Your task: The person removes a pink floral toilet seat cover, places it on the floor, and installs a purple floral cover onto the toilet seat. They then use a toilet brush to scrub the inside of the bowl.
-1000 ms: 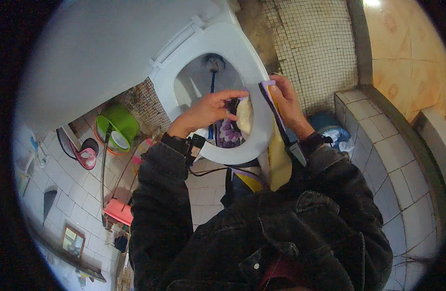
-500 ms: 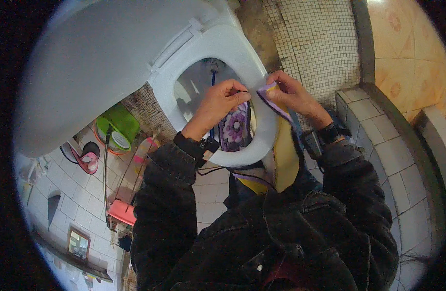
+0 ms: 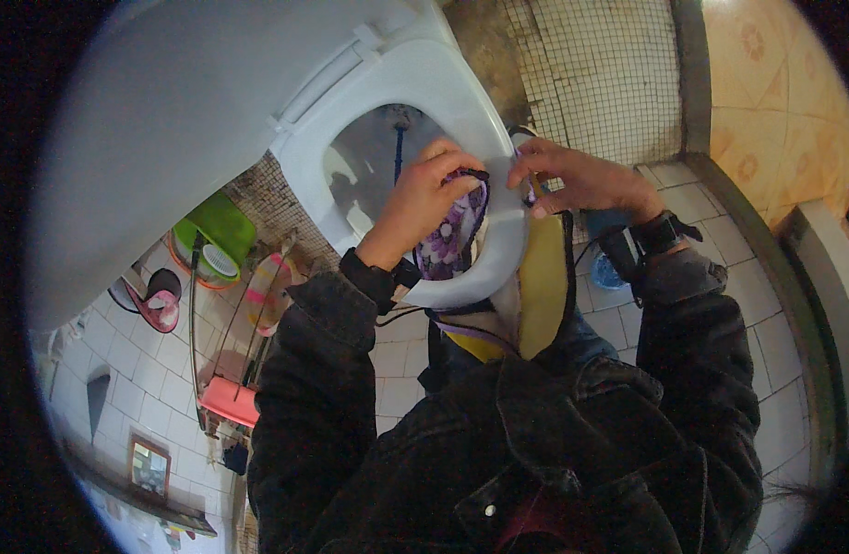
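Flowered cloth sits in the toilet seat opening, right side; yellow cloth drapes outside. Looks light, floppy; best held by the dark trim. My left grip pinches it nearly closed. Right grip half-curled by the seat's outer edge; can't tell if it's holding.

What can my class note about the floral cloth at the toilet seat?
The floral cloth looks soft, with purple flowers and dark edging. Its patterned part slants within the opening of the toilet seat, its upper edge held by the left hand. Yellow, dark-edged fabric outside the seat appears to belong to it; the right hand is near that, grip unclear.
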`<state>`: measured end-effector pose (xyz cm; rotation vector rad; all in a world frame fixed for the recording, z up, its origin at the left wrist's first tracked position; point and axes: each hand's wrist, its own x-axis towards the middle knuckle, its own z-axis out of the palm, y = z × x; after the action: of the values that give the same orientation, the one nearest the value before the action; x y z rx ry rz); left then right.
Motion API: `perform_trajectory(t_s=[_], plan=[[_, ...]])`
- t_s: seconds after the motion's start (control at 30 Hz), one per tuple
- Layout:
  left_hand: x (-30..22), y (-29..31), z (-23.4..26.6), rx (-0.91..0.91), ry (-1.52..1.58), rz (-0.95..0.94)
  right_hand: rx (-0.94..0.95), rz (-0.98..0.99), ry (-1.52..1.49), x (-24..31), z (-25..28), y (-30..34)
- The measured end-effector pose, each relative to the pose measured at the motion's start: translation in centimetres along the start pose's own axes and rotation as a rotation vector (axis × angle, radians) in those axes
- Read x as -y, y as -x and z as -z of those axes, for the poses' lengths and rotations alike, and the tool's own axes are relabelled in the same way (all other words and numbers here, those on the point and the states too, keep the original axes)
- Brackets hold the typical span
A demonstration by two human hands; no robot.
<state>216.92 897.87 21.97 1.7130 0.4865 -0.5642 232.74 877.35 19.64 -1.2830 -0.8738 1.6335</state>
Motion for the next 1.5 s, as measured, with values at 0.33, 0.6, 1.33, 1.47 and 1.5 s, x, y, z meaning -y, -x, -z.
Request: perform_trajectory(t_s=[0.33,0.6,1.33,1.47,1.5], plan=[[-0.7,-0.2,-0.9,0.063,0.323,0.294,-0.387,-0.083,0.383,-1.0,0.5,-0.7],[0.0,-0.3,-1.9,0.008,0.485,0.224,-0.175,-0.212,-0.728,0.9,-0.9,-1.9],[-0.3,-1.1,-1.7,-0.002,0.424,0.319,0.029,-0.275,-0.45,-1.0,0.6,-1.8],[-0.6,-1.2,-2.1,-0.072,0.306,0.272,-0.023,-0.241,-0.423,-0.6,0.3,-1.8],[-0.7,-1.2,-2.2,-0.077,0.299,0.241,-0.052,-0.227,-0.356,-0.5,0.2,-1.8]])
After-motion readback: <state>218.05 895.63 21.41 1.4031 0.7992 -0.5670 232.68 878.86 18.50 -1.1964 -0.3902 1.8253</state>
